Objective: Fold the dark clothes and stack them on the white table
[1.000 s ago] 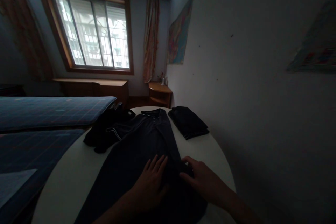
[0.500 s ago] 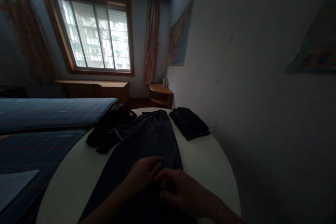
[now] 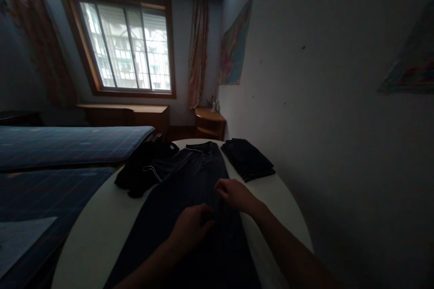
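A dark navy polo shirt (image 3: 183, 189) lies lengthwise on a round white table (image 3: 86, 230), its collar at the far end. White trim lines the collar and the sleeve that points left. My left hand (image 3: 193, 223) rests over the middle of the shirt, fingers curled and closed on the dark cloth. Farther forward, my right hand (image 3: 235, 194) pinches the shirt near its right edge. The fabric in both grips is hard to make out in the dim light.
Folded dark clothes (image 3: 249, 158) are stacked at the table's far right. A crumpled black garment (image 3: 135, 174) lies at the far left, by the shirt's sleeve. Beds with blue checked mattresses (image 3: 68, 144) stand on the left; a white wall (image 3: 339, 144) rises on the right.
My right hand has moved forward, away from my left hand, to the shirt's right edge. My left hand has shifted slightly. The view has turned a little left.
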Available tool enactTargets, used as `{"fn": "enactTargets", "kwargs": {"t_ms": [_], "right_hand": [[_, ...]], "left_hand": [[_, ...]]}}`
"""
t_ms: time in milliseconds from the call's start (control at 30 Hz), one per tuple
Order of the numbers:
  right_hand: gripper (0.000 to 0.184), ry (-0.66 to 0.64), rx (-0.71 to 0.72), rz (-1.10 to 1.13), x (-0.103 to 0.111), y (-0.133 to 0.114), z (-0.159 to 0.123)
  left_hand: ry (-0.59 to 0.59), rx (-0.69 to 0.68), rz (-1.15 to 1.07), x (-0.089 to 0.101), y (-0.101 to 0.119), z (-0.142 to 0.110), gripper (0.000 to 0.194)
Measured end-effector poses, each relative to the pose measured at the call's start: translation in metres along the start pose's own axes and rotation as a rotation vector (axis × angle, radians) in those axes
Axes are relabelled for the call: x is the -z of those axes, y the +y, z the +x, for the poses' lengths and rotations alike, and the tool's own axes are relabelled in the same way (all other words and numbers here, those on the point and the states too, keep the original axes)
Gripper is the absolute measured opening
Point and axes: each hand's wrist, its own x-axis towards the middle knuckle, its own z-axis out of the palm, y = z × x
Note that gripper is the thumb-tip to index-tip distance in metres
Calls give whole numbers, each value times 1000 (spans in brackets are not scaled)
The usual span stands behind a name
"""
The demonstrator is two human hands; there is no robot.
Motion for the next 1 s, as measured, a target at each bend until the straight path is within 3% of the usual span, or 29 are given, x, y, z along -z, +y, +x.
{"fn": "enactTargets", "kwargs": {"t_ms": [167,333,400,500,567,633,767,1000], "right_hand": [[27,63,-52,-217,-24,11,47],[38,76,-121,-302,-36,14,81],[45,76,-135,-333,-39,15,92],[51,63,-135,-384,-40,16,107],[51,50,-130,-414,-40,16,115],[51,37,-130,-437,-40,15,121],[43,24,-131,-460,-40,15,134],[34,100,-115,-422,-38,23,147]], "left_hand": [[-33,-33,33,-3,0,0,34],[-50,-92,190,-2,5,-5,28],[-63,-217,272,-4,9,-8,22],[-178,-569,309,-13,10,-10,20],[-249,-804,314,-27,5,-9,20],[-261,-932,338,-44,-2,-6,19],[-217,-915,363,-74,-14,-1,25],[-235,-898,424,-92,-9,-6,18]]}}
